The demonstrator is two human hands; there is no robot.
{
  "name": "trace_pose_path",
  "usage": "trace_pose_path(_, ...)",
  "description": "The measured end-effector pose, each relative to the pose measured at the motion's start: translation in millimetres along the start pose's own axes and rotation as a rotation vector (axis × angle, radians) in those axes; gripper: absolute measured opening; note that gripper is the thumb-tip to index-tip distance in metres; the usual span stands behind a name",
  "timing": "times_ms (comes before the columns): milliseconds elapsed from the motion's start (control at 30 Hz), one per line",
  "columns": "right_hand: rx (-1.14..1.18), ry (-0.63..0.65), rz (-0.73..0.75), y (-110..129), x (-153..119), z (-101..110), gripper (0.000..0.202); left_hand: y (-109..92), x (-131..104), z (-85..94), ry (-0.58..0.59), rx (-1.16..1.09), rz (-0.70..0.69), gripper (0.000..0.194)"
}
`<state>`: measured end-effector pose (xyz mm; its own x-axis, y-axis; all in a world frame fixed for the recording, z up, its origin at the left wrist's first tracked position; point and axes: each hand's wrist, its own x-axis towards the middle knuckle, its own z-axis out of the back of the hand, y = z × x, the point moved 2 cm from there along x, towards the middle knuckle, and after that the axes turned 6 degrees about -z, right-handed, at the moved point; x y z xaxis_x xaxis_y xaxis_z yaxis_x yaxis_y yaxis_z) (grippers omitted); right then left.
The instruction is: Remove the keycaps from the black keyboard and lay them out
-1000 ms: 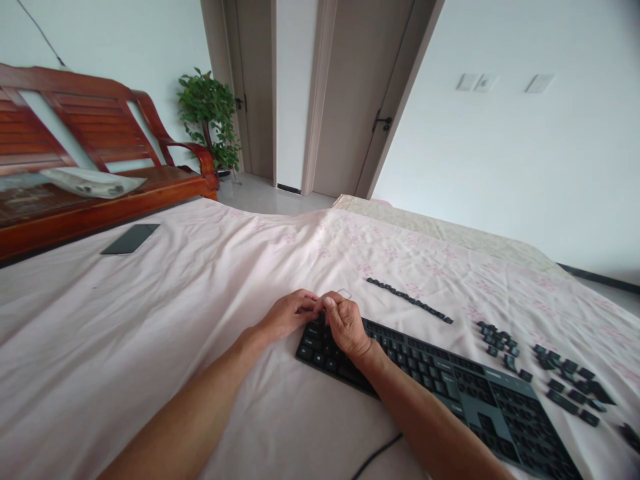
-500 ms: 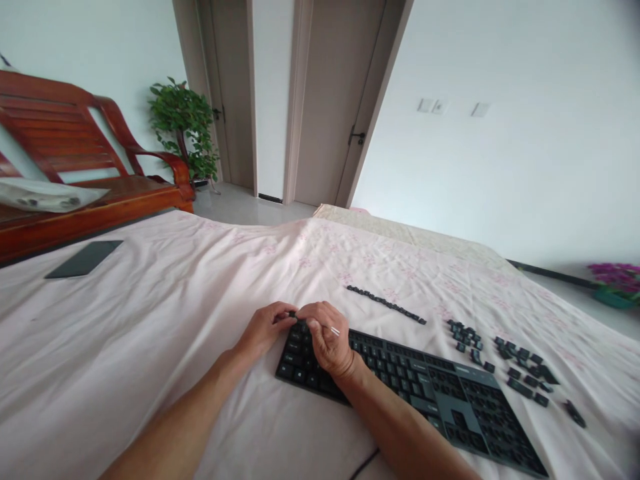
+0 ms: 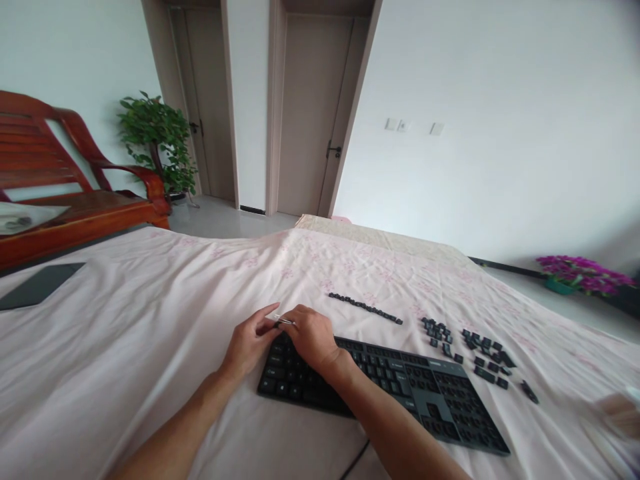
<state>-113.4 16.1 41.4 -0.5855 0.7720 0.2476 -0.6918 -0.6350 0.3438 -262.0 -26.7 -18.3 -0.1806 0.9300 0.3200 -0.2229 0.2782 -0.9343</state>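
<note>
Head view: we are pinching a thin metal tool in our right hand; our left hand is curving half-open, its hold unclear. Beneath, our black, white-lettered keyboard is lying aslant on pink cloth, showing bare sockets rightward.

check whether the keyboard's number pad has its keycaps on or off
Off: the number pad shows dark bare sockets, and loose keycaps lie beside the keyboard.

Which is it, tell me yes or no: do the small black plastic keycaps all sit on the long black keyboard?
No, several small black plastic keycaps lie loose on the pale pink floral cloth beyond the keyboard.
</note>
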Motion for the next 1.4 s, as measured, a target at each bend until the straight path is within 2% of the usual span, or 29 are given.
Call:
trace_pose_path(133,0.043,0.002,-0.073,-18.8,8.8,7.3,0.021,-3.6,0.0,-1.9,0.010,0.079,-0.041,0.057)
trace_pose_path(333,-0.118,-0.005,-0.449,-79.8,35.9,19.9,0.026,1.8,4.4,2.6,-0.062,0.169,0.020,0.040)
trace_pose_path(500,-0.160,0.015,-0.512,-106.2,47.7,10.9,0.026,6.0,5.0,3.1,-0.047,0.197,0.025,0.036)
trace_pose_path(733,-0.164,0.059,-0.518,-114.1,54.1,-2.1,0.026,6.3,4.7,1.0,-0.019,0.225,-0.008,0.029)
trace_pose_path(967,-0.140,0.065,-0.486,-119.2,52.2,-3.0,0.028,2.3,4.2,1.6,-0.001,0.254,-0.035,0.027)
trace_pose_path(1133,-0.125,0.039,-0.463,-117.1,48.6,2.7,0.029,3.1,3.8,2.0,0.001,0.278,-0.049,0.027)
trace_pose_path(1300,-0.080,-0.002,-0.425,-105.8,44.9,16.0,0.046,2.7,4.6,2.2,-0.010,0.284,-0.058,0.026)
trace_pose_path(1400,0.058,-0.007,-0.297,-88.8,40.3,26.2,0.057,0.2,4.5,2.4,-0.017,0.275,-0.066,0.025)
